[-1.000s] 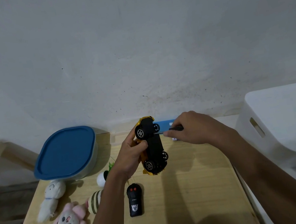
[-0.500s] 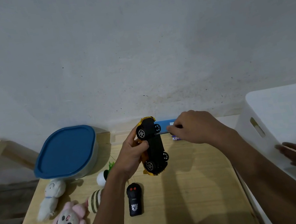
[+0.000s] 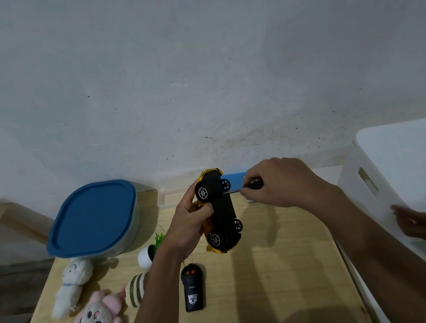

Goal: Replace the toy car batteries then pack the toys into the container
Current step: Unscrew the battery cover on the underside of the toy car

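My left hand [image 3: 187, 221] grips a yellow toy car [image 3: 220, 210], turned on its side with its black underside and wheels facing right. My right hand [image 3: 281, 181] pinches a small screwdriver [image 3: 251, 185] whose tip points at the car's underside near the upper wheels. A black remote control [image 3: 193, 288] lies on the wooden table [image 3: 273, 276] below the car. A container with a blue lid [image 3: 93, 220] stands at the back left. Plush toys lie at the left: a white one [image 3: 71, 284], a pink one [image 3: 96, 322] and a striped one [image 3: 136, 287].
A white storage bin [image 3: 412, 173] stands at the right, and another person's hand [image 3: 423, 224] touches its side. A blue flat box [image 3: 235, 179] lies by the wall behind the car. A white ball with green tuft [image 3: 148, 254] sits near my left wrist.
Another person's hand came into view at the white bin on the right. My right hand brought the screwdriver up against the car's underside. The car stayed in my left hand.
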`<state>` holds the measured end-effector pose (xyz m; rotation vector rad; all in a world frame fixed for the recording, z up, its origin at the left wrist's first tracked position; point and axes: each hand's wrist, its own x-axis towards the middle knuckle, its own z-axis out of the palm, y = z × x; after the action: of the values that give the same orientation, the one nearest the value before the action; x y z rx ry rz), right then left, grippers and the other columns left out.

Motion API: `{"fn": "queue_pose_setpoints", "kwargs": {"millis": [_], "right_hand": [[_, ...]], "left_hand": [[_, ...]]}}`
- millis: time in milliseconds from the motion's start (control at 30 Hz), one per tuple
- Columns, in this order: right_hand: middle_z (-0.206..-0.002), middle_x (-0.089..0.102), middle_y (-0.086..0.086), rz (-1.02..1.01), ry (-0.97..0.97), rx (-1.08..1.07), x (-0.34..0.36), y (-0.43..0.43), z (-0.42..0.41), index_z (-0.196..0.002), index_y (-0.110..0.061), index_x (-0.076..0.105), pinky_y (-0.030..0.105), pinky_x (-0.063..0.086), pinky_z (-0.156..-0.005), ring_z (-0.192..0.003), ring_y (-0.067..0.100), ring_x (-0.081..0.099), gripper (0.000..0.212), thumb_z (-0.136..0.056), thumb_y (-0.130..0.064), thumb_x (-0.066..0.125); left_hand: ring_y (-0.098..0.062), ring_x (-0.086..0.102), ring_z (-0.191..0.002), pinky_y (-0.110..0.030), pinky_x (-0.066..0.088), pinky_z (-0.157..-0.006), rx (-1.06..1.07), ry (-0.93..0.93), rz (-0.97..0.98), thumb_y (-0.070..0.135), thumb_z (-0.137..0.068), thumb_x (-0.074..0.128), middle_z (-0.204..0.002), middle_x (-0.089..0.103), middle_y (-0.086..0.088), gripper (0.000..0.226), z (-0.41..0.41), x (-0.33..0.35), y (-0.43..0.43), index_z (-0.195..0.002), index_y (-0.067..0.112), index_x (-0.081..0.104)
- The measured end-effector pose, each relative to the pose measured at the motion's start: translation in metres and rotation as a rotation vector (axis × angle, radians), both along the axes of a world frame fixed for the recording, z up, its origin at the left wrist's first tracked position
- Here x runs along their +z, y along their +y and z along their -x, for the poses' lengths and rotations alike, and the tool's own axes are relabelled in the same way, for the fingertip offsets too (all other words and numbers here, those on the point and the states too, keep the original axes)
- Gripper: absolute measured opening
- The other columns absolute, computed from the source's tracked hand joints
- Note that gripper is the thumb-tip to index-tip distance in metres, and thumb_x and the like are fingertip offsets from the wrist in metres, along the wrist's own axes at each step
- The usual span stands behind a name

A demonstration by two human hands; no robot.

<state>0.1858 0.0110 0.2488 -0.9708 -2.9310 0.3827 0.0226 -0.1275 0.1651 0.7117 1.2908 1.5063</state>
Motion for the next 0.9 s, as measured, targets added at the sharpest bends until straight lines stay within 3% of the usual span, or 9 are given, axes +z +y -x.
{"fn": "queue_pose_setpoints", "kwargs": {"millis": [100,200,267,333,400,500,600,800,900], "right_hand": [[-0.097,0.055,-0.016,0.023,0.010,0.059,0.0038,-0.0012,-0.0011,-0.104,-0.044,0.066,0.023,0.033,-0.059,-0.087,0.010,0.058,0.018,-0.085,-0.045,0.065],[-0.099,0.058,-0.014,0.035,-0.023,0.012,0.0034,-0.0015,0.0006,-0.105,-0.039,0.068,0.024,0.038,-0.061,-0.089,0.012,0.060,0.028,-0.084,-0.056,0.063],[-0.084,0.064,-0.011,0.046,-0.074,-0.057,0.0005,-0.0012,0.0022,-0.094,-0.028,0.070,0.026,0.043,-0.060,-0.078,0.014,0.063,0.044,-0.083,-0.067,0.054],[-0.067,0.059,-0.006,0.036,-0.102,-0.078,-0.0023,-0.0017,0.0034,-0.083,-0.020,0.069,0.025,0.041,-0.055,-0.066,0.016,0.062,0.049,-0.088,-0.064,0.048],[-0.068,0.060,-0.006,-0.003,-0.103,-0.054,-0.0012,-0.0020,0.0030,-0.081,-0.021,0.067,0.024,0.038,-0.054,-0.066,0.016,0.061,0.043,-0.090,-0.059,0.048],[-0.091,0.064,-0.013,0.011,-0.071,-0.007,0.0043,-0.0017,-0.0002,-0.098,-0.036,0.064,0.026,0.038,-0.063,-0.078,0.012,0.058,0.025,-0.085,-0.057,0.060],[-0.109,0.066,-0.010,0.047,-0.055,0.027,0.0053,-0.0025,-0.0020,-0.106,-0.041,0.063,0.026,0.042,-0.069,-0.090,0.014,0.062,0.026,-0.085,-0.054,0.064],[-0.087,0.069,-0.009,0.010,-0.040,0.008,0.0005,-0.0052,0.0007,-0.095,-0.031,0.072,0.028,0.046,-0.064,-0.076,0.017,0.064,0.036,-0.095,-0.053,0.043],[-0.101,0.069,-0.013,0.035,0.001,0.030,0.0028,-0.0038,-0.0004,-0.104,-0.040,0.068,0.026,0.046,-0.067,-0.086,0.012,0.063,0.021,-0.092,-0.049,0.053]], "left_hand": [[-0.028,0.068,-0.099,-0.044,0.056,-0.080,-0.004,-0.001,0.008,0.008,-0.081,0.058,-0.106,0.069,-0.008,0.059,-0.0012,-0.0028,0.0003,-0.137,0.026,0.052],[-0.029,0.068,-0.100,-0.044,0.056,-0.080,-0.010,-0.001,0.005,0.008,-0.082,0.058,-0.108,0.070,-0.009,0.058,-0.0019,-0.0027,0.0008,-0.137,0.026,0.051],[-0.029,0.069,-0.101,-0.046,0.056,-0.082,-0.014,-0.003,0.001,0.008,-0.082,0.058,-0.109,0.070,-0.008,0.058,-0.0017,-0.0019,0.0011,-0.137,0.027,0.052],[-0.028,0.069,-0.101,-0.047,0.056,-0.084,-0.010,-0.005,0.004,0.008,-0.082,0.058,-0.108,0.071,-0.007,0.057,-0.0014,-0.0015,0.0014,-0.135,0.028,0.053],[-0.027,0.069,-0.099,-0.046,0.056,-0.082,-0.007,-0.012,0.005,0.007,-0.082,0.058,-0.106,0.070,-0.007,0.057,-0.0009,-0.0022,0.0013,-0.134,0.029,0.054],[-0.027,0.069,-0.099,-0.044,0.056,-0.080,-0.004,-0.015,0.007,0.007,-0.081,0.058,-0.106,0.070,-0.007,0.058,0.0001,-0.0037,-0.0001,-0.135,0.027,0.053],[-0.026,0.069,-0.099,-0.042,0.056,-0.079,0.003,-0.018,0.005,0.009,-0.080,0.059,-0.106,0.070,-0.007,0.060,0.0002,-0.0042,0.0000,-0.137,0.027,0.051],[-0.027,0.068,-0.100,-0.043,0.056,-0.080,0.011,-0.022,0.005,0.008,-0.080,0.060,-0.106,0.069,-0.008,0.061,0.0016,-0.0041,-0.0010,-0.138,0.026,0.050],[-0.029,0.068,-0.100,-0.044,0.056,-0.080,0.005,-0.015,0.010,0.008,-0.081,0.060,-0.108,0.067,-0.012,0.060,0.0010,-0.0043,-0.0010,-0.137,0.027,0.051]]}}
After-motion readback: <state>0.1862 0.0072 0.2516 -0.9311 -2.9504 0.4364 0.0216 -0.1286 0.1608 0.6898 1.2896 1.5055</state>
